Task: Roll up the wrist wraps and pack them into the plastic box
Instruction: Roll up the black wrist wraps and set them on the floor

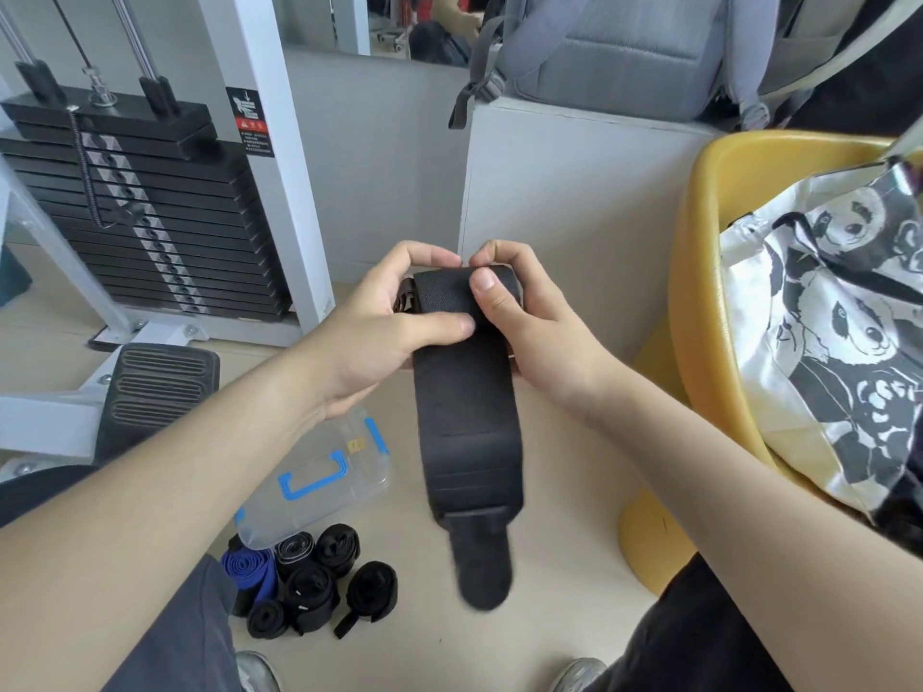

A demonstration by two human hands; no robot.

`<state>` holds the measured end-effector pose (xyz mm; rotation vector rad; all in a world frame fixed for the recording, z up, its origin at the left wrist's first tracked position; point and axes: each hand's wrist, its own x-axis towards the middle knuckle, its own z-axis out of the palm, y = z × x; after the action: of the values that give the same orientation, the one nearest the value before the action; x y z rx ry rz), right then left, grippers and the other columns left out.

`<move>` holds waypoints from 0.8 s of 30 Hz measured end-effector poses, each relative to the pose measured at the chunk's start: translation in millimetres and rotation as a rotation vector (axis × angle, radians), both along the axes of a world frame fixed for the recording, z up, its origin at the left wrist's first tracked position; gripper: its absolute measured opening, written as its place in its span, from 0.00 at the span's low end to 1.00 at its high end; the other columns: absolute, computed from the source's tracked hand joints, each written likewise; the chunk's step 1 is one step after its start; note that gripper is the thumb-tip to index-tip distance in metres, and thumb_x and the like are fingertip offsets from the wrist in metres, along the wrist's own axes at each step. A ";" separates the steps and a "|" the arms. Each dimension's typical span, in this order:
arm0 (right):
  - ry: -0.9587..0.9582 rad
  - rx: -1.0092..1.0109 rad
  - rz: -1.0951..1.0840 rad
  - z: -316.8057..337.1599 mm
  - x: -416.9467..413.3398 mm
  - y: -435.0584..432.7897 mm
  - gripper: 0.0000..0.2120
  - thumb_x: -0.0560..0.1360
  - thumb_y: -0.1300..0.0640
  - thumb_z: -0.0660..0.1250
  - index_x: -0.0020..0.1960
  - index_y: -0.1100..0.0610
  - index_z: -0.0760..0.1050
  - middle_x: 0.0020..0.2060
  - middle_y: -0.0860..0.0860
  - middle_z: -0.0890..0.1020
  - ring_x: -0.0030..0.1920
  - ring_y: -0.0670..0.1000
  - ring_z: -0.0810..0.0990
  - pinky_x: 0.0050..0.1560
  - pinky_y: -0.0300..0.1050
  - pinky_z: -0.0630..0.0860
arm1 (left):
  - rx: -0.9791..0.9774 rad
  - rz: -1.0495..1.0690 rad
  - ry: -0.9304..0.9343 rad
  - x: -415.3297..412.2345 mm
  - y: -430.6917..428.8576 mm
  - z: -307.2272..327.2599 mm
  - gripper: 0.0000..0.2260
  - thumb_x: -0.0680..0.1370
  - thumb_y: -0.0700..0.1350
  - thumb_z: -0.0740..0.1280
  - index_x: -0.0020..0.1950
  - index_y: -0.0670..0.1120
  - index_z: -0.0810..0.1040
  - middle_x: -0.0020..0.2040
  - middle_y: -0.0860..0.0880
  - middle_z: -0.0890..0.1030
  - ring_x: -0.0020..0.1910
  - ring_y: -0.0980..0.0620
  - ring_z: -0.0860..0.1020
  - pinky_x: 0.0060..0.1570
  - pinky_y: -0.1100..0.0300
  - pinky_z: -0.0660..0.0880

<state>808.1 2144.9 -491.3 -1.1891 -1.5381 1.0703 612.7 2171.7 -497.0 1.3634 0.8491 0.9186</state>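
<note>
I'd judge this at roughly midway. On the floor below the left hand (379, 317) lies a cluster of finished rolled wraps (319, 581), touching one another, mostly black with one blue roll (252, 571) at its edge. Just above them, under the left forearm, sits the clear plastic box (319, 472) with blue latches. I can make out nothing packed inside it, so the packing looks yet to be done.

One long black woven-fabric wrist wrap (464, 417) is in hand, its upper end held between both hands. The left thumb presses across its face with the fingers curled over the top. The right hand (529, 322) pinches the same end, thumb on the front. A small roll seems started there, though the fingers hide most of it. The rest hangs straight down from the hands, flat and ribbed, narrowing to a blurred tab at the bottom.
</note>
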 end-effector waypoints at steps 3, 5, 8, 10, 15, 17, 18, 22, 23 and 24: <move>-0.097 0.138 -0.005 1.5 1.4 0.1 0.07 0.89 0.51 0.61 0.66 0.52 0.72 0.52 0.47 0.81 0.52 0.48 0.80 0.57 0.49 0.80 | -0.016 -0.037 0.008 -0.6 0.5 -0.5 0.24 0.78 0.48 0.80 0.72 0.52 0.78 0.63 0.46 0.86 0.63 0.48 0.86 0.54 0.47 0.86; -0.093 0.088 -0.016 1.7 1.3 -1.7 0.11 0.89 0.49 0.62 0.70 0.49 0.72 0.51 0.52 0.84 0.50 0.54 0.84 0.56 0.52 0.84 | 0.012 -0.037 0.037 1.1 -0.2 -2.3 0.18 0.82 0.50 0.76 0.71 0.53 0.80 0.62 0.47 0.87 0.62 0.49 0.87 0.51 0.51 0.86; -0.070 -0.083 -0.031 -2.0 2.6 -1.0 0.21 0.88 0.49 0.64 0.79 0.44 0.65 0.56 0.56 0.86 0.57 0.54 0.87 0.63 0.58 0.84 | 0.007 0.036 0.046 2.6 1.7 -4.9 0.13 0.84 0.49 0.73 0.69 0.53 0.81 0.60 0.48 0.88 0.59 0.50 0.88 0.50 0.51 0.87; -0.125 -0.147 -0.038 -5.7 1.6 -0.7 0.30 0.84 0.56 0.69 0.81 0.46 0.61 0.58 0.52 0.86 0.57 0.50 0.88 0.64 0.58 0.84 | -0.043 0.095 0.025 2.2 4.3 -4.7 0.13 0.85 0.48 0.72 0.69 0.51 0.81 0.60 0.47 0.88 0.57 0.50 0.88 0.54 0.47 0.87; -0.202 -0.077 -0.213 -5.1 1.5 1.1 0.19 0.80 0.63 0.63 0.68 0.47 0.76 0.48 0.53 0.89 0.51 0.58 0.88 0.59 0.64 0.84 | -0.113 0.054 0.069 0.0 4.5 3.8 0.17 0.79 0.52 0.79 0.63 0.47 0.81 0.51 0.45 0.89 0.42 0.49 0.87 0.44 0.52 0.86; -0.265 -0.055 -0.240 -1.6 2.5 0.6 0.19 0.79 0.62 0.59 0.64 0.45 0.77 0.43 0.54 0.88 0.47 0.57 0.86 0.57 0.64 0.84 | -0.032 0.064 0.177 0.6 2.4 5.2 0.19 0.77 0.53 0.81 0.59 0.45 0.78 0.46 0.45 0.89 0.36 0.48 0.85 0.32 0.57 0.81; -0.287 -0.041 -0.229 -0.4 2.0 -0.6 0.18 0.79 0.60 0.58 0.63 0.45 0.77 0.41 0.54 0.88 0.43 0.56 0.84 0.55 0.63 0.84 | 0.010 0.067 0.217 1.7 1.0 4.5 0.19 0.78 0.54 0.79 0.60 0.45 0.77 0.46 0.45 0.89 0.35 0.47 0.85 0.31 0.56 0.80; -0.301 -0.022 -0.139 3.5 0.1 -6.6 0.13 0.76 0.52 0.60 0.58 0.44 0.77 0.40 0.55 0.88 0.41 0.56 0.85 0.51 0.57 0.83 | 0.127 -0.058 0.260 3.4 -3.7 2.5 0.17 0.86 0.50 0.69 0.74 0.58 0.70 0.60 0.48 0.84 0.40 0.38 0.88 0.33 0.49 0.83; -0.306 -0.026 -0.120 4.7 1.0 -6.5 0.12 0.76 0.52 0.61 0.57 0.44 0.78 0.41 0.56 0.88 0.41 0.56 0.84 0.50 0.54 0.82 | 0.150 -0.116 0.273 1.0 -3.7 3.1 0.18 0.86 0.48 0.69 0.74 0.60 0.70 0.61 0.48 0.82 0.41 0.37 0.88 0.33 0.50 0.83; -0.302 -0.035 -0.101 6.2 2.8 -6.0 0.11 0.77 0.53 0.63 0.57 0.45 0.79 0.41 0.58 0.88 0.39 0.55 0.82 0.48 0.52 0.81 | 0.155 -0.168 0.285 -2.1 -3.0 4.1 0.20 0.85 0.47 0.72 0.73 0.61 0.71 0.60 0.48 0.82 0.42 0.38 0.88 0.32 0.51 0.83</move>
<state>810.8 2138.9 -485.1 -1.4894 -1.6711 0.8833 610.6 2168.7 -493.0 1.7012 0.8744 0.6803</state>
